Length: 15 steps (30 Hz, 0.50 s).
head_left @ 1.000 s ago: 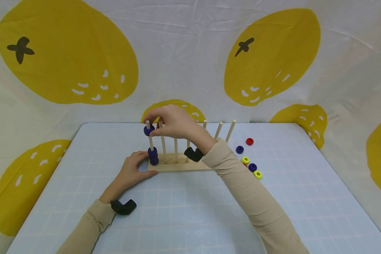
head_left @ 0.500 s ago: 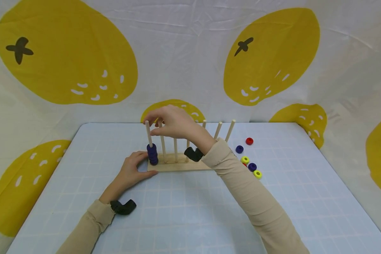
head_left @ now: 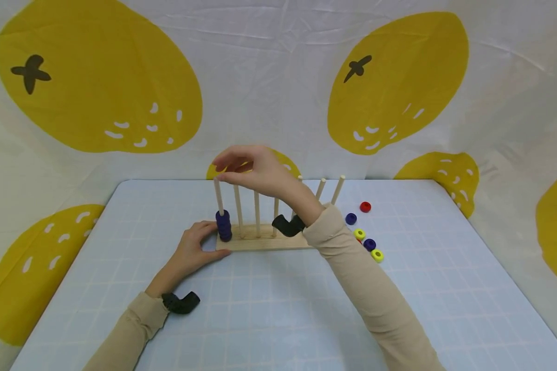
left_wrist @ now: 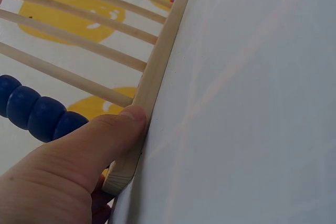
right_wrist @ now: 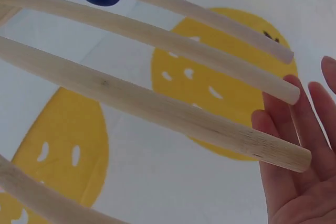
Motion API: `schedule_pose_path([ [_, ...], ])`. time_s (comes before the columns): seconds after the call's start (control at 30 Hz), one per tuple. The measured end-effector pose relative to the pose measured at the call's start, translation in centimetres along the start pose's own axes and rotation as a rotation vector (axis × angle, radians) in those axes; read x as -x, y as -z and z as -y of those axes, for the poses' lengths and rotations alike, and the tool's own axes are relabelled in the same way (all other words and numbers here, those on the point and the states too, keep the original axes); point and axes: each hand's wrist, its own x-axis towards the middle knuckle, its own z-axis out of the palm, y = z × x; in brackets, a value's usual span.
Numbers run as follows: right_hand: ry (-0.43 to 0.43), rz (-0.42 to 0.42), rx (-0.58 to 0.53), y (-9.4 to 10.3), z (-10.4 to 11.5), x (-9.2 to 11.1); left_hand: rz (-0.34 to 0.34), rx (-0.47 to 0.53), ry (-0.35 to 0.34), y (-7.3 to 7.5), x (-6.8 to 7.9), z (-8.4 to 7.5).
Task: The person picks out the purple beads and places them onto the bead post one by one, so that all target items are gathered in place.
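A wooden base [head_left: 269,243] with several upright pegs stands on the table. Its leftmost peg [head_left: 219,196] carries a stack of dark blue beads [head_left: 223,225], also seen as blue beads [left_wrist: 46,116] in the left wrist view. My left hand [head_left: 196,246] grips the left end of the base, its thumb [left_wrist: 118,129] on the near edge. Over the tops of the left pegs hovers my right hand [head_left: 255,167], holding nothing; in the right wrist view its fingers [right_wrist: 310,124] are loosely extended beside the peg tips.
To the right of the base lie loose beads: a red bead [head_left: 365,206], blue beads [head_left: 350,218] and yellow beads [head_left: 377,255], one more red bead partly hidden by the right sleeve. A cloth with yellow fruit prints [head_left: 399,77] hangs behind the table [head_left: 278,309].
A blue bead held near the top of the leftmost peg has dropped onto the stack. My right hand has let go and risen slightly. The left hand stays put.
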Motion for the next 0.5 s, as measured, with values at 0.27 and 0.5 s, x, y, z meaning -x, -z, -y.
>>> schedule_pose_path([
  [0.27, 0.044, -0.092, -0.032, 1.1, 1.0, 0.8, 0.005, -0.002, 0.009, 0.0, 0.0, -0.1],
  [0.5, 0.061, -0.154, -0.018, 2.0, 1.4, 2.6, 0.014, -0.002, 0.025, 0.0, 0.0, -0.1],
])
